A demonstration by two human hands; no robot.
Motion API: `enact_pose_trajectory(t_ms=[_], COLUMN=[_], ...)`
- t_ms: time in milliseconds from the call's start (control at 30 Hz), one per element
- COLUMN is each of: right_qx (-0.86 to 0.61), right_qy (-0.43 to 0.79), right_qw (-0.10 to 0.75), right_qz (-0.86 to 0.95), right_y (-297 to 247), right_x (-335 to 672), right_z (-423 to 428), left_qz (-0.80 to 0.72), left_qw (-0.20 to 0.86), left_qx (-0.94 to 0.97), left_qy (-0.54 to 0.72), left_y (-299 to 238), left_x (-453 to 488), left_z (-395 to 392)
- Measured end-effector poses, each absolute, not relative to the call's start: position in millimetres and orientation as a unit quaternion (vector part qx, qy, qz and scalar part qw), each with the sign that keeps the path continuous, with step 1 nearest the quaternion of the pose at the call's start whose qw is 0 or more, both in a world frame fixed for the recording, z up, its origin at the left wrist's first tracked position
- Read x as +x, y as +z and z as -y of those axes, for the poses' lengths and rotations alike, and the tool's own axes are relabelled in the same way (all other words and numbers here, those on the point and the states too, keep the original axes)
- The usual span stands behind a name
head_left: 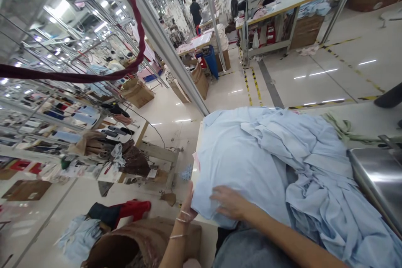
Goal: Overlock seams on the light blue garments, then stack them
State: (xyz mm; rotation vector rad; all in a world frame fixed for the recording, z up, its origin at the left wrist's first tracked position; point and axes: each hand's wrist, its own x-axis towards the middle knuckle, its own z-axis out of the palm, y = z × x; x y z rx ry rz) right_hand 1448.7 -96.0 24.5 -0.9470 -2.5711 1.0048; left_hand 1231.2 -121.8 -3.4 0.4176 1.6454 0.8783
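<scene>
A pile of light blue fabric [238, 155] lies in front of me, smooth on the left and bunched on the right. My left hand [187, 206], with bangles on the wrist, rests against the pile's near left edge. Its visible fingers stretch upward along that side; the cloth partly covers the rest of the hand. Over the fabric's near part, my right hand [230, 202] has its fingers spread and lightly bent, somewhat blurred by motion. It touches or hovers just above the cloth; which one I cannot tell. Nothing shows gripped in either hand.
A steel box-like surface [377, 176] borders the fabric on the right. Below left stands an open brown carton [147, 240], beside blue cloth [80, 236] on the floor. A metal post [176, 50] rises behind the pile. Farther off, a person sits at a sewing table [292, 4].
</scene>
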Motion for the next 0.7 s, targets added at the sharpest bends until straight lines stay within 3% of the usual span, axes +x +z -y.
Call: enact_pose_trajectory(t_ms=[167,333,567,700], right_qx=[-0.505,-0.592,-0.688,-0.764], right_qy=[0.182,0.067,0.015,0.02], right_qw=[0.113,0.113,0.158,0.205], right_qz=[0.836,0.795,0.708,0.611], right_y=[3.0,-8.8,-11.8,-4.6], right_x=[1531.2,1593.7,1598.0,1648.1], right_z=[20.3,-42.2,-85.9,-111.3], left_qz=[-0.716,-0.733,-0.739,-0.748], left_qw=[0.568,0.539,0.515,0.507], left_qx=[0.16,0.167,0.205,0.202], left_qy=[0.372,0.381,0.383,0.378], left_y=[-27.9,-29.9,-6.9,-1.9], left_x=[1228.6,1222.4,1219.8,1222.0], left_z=[123.7,123.5,120.9,120.2])
